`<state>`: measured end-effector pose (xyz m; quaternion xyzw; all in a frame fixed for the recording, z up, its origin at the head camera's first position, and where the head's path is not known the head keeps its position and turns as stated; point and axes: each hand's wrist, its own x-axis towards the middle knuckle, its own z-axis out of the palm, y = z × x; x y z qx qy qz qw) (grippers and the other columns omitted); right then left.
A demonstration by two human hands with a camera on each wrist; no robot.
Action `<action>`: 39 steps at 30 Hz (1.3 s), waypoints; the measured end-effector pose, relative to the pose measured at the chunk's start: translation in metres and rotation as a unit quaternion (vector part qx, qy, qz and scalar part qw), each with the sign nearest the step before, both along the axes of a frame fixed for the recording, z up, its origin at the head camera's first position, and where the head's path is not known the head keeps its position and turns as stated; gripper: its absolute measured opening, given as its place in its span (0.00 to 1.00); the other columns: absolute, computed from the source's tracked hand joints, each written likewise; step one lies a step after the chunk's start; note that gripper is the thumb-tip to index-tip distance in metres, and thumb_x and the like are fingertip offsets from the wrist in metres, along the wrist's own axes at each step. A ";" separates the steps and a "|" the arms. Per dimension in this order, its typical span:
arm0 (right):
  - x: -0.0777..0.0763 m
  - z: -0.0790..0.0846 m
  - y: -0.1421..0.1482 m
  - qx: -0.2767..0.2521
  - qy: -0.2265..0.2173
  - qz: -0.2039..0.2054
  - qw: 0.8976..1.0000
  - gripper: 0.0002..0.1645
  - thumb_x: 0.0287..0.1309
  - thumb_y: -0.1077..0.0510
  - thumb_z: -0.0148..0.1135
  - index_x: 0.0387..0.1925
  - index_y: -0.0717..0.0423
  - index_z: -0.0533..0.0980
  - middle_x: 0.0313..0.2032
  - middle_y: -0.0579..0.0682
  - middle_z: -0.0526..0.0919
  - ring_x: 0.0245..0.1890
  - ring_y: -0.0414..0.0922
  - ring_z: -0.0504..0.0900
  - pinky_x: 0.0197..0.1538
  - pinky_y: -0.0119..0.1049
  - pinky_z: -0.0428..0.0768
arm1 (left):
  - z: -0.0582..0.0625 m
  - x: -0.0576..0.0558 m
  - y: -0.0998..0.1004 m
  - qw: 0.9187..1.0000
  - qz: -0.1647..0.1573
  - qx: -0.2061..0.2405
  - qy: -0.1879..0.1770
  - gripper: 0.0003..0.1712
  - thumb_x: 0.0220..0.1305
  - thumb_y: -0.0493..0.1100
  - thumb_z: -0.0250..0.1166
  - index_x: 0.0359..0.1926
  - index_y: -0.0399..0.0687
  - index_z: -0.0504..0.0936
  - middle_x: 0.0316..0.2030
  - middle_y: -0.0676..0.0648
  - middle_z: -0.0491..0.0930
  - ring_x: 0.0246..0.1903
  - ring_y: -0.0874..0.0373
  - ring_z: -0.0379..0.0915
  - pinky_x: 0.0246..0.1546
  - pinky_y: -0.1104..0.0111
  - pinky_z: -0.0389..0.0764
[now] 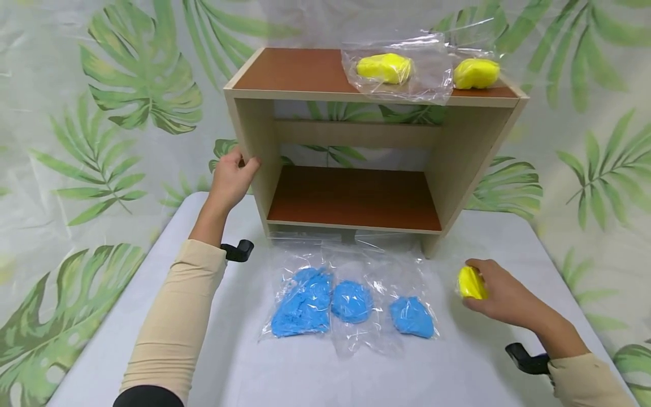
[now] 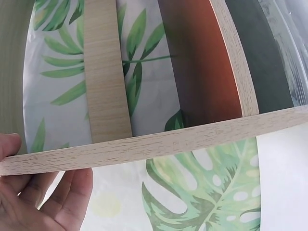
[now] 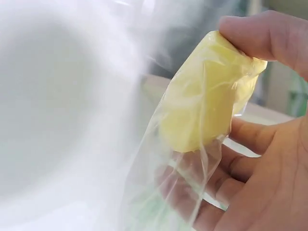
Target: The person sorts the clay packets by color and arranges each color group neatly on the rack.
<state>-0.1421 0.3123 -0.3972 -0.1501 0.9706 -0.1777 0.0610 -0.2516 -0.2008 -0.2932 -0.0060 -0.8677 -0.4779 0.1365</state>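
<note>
My left hand grips the left side panel of a small wooden shelf; in the left wrist view the thumb lies on one side of the panel edge and the fingers on the other. Over the white table at the right, my right hand holds a yellow lump in a clear plastic bag, pinched between thumb and fingers. Two more bagged yellow lumps, one nearer the middle and one at the right end, rest on the shelf's top board.
Before the shelf, three clear bags lie side by side with blue lumps: a large one, a round one and a smaller one. White cloth covers the table. A leaf-patterned sheet hangs behind.
</note>
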 end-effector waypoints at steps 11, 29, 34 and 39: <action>0.012 0.036 0.023 -0.040 0.132 0.025 0.990 0.47 0.41 0.58 0.78 0.61 0.71 0.65 0.48 0.65 0.75 0.42 0.52 0.74 0.35 0.27 0.76 | 0.002 0.000 0.000 1.000 0.000 0.000 -0.009 0.30 0.70 0.52 0.51 0.68 0.44 0.70 0.64 0.37 0.74 0.62 0.42 0.72 0.62 0.47 0.75; 0.008 0.054 0.034 -0.073 0.141 -0.061 0.985 0.49 0.50 0.57 0.74 0.67 0.73 0.59 0.53 0.73 0.68 0.45 0.66 0.72 0.32 0.16 0.66 | 0.001 0.000 0.001 1.000 -0.004 -0.003 -0.009 0.30 0.70 0.51 0.52 0.68 0.43 0.70 0.64 0.37 0.74 0.62 0.42 0.72 0.62 0.48 0.75; 0.009 0.063 0.032 -0.102 0.163 -0.090 0.977 0.50 0.52 0.59 0.73 0.69 0.72 0.57 0.56 0.74 0.65 0.48 0.67 0.69 0.34 0.08 0.60 | 0.003 0.001 0.000 1.000 -0.002 0.000 -0.004 0.29 0.69 0.51 0.53 0.66 0.42 0.72 0.62 0.36 0.76 0.61 0.43 0.74 0.60 0.49 0.76; 0.010 0.065 0.023 -0.124 0.174 -0.104 0.971 0.49 0.53 0.60 0.71 0.71 0.69 0.57 0.57 0.73 0.65 0.49 0.65 0.69 0.36 0.06 0.60 | 0.003 0.003 0.001 1.000 -0.005 0.002 -0.003 0.28 0.69 0.50 0.53 0.65 0.42 0.72 0.62 0.36 0.76 0.60 0.43 0.74 0.60 0.49 0.75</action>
